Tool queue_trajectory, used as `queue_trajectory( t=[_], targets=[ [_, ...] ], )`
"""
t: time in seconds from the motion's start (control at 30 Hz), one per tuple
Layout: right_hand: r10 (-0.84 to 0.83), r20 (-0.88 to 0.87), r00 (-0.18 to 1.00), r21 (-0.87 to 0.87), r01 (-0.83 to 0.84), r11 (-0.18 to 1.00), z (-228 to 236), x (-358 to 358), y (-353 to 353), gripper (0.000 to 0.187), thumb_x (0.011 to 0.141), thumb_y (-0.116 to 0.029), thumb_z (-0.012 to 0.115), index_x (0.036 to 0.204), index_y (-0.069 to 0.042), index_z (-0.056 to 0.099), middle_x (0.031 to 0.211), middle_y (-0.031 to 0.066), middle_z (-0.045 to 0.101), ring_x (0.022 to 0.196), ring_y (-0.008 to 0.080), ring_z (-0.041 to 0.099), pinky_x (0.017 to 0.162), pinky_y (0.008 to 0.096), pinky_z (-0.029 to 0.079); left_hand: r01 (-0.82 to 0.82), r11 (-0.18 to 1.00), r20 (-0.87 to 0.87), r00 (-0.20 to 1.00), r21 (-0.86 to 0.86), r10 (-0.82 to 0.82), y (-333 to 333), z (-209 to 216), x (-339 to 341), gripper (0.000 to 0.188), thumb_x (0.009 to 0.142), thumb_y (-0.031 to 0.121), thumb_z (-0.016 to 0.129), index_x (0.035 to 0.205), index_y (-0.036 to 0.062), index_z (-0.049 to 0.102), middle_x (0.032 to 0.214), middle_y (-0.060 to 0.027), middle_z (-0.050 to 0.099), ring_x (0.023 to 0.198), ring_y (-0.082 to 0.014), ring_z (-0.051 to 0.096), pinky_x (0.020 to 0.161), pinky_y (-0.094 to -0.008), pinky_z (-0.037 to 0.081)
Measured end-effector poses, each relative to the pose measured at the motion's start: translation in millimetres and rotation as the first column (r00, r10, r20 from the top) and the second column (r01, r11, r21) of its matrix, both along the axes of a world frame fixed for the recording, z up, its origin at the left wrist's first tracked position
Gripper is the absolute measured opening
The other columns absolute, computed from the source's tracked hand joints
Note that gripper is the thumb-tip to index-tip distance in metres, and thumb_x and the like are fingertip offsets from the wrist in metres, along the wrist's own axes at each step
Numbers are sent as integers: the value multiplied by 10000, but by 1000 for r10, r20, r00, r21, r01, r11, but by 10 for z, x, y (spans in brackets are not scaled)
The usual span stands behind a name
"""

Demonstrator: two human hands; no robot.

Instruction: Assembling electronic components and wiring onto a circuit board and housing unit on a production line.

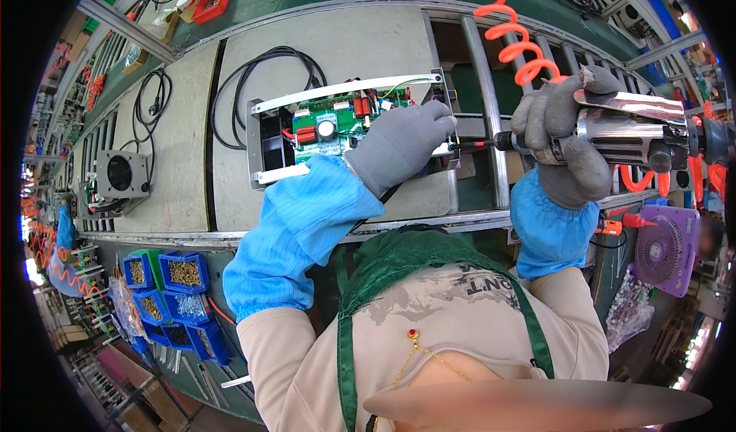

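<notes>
An open metal chassis (257, 125) with a green circuit board (337, 118) lies before me on a pale board. My left hand (406, 141), in a grey glove, is closed over the right end of the chassis. My right hand (566, 129), also gloved, is wrapped round a silver air screwdriver (629, 134) held level. Its bit (477, 145) points left and meets the right end panel of the chassis; whether it sits on a screw is too small to tell. The left fingertips are partly hidden behind the panel edge.
An orange coiled hose (502, 29) hangs at the upper right above conveyor rollers (483, 87). Black cables (261, 56) loop behind the chassis. A second unit with a fan (119, 173) stands left. Blue bins of screws (184, 271) sit lower left, a purple fan (665, 244) right.
</notes>
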State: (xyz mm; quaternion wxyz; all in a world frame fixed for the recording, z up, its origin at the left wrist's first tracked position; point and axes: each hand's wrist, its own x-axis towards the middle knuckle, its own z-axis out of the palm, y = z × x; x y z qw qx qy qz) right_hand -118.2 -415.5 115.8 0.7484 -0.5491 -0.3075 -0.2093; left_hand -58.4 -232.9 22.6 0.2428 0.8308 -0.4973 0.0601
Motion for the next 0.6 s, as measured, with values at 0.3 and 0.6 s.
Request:
queue_trajectory(
  t=[0.3,0.6],
  targets=[
    [-13,-175,984,-53,4,999,104,-26,138,596,670,57,657,1229,48,452,789,120,578,677,192,575,640,379,512,69,995,-294,952,-73,-88,52,141,41,364,747,174,663,1086,62,590,1067,-146,522,889,-281,621,732,-369,535],
    [65,-160,985,-169,-92,981,190,101,273,539,600,61,646,1122,49,512,729,92,572,629,141,553,570,308,487,-25,973,168,986,230,-14,28,271,174,582,673,486,719,1179,215,620,1347,-179,406,1222,-401,421,976,-574,355]
  ],
)
